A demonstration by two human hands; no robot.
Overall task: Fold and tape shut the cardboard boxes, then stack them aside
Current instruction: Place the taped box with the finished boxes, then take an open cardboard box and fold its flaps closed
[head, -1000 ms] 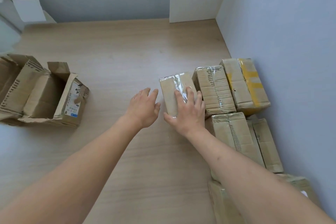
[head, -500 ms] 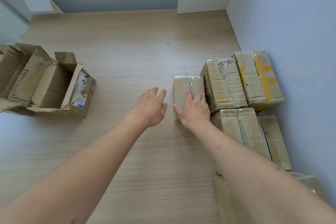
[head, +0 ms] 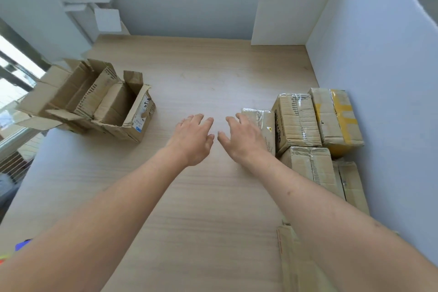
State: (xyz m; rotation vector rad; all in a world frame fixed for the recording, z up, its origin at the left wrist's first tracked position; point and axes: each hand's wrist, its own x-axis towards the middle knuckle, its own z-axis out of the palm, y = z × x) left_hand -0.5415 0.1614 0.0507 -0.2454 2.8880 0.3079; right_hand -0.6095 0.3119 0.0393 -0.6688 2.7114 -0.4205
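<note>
On the wooden table point(head: 201, 197), walled at the right by a white partition point(head: 379, 78), taped cardboard boxes crowd the right edge: a small taped box point(head: 265, 121) sits just beside a larger clear-taped box point(head: 297, 121), which touches a yellow-taped box point(head: 336, 116), with more sealed boxes point(head: 312, 168) nearer the camera. At the left edge stand open boxes point(head: 94, 99) with flaps up. Both forearms reach forward, palms down: the left hand point(head: 193, 137) hovers over bare table, fingers spread and holding nothing, and the right hand point(head: 244, 140), fingers likewise loosely spread and gripping nothing, partly hides the small taped box.
</note>
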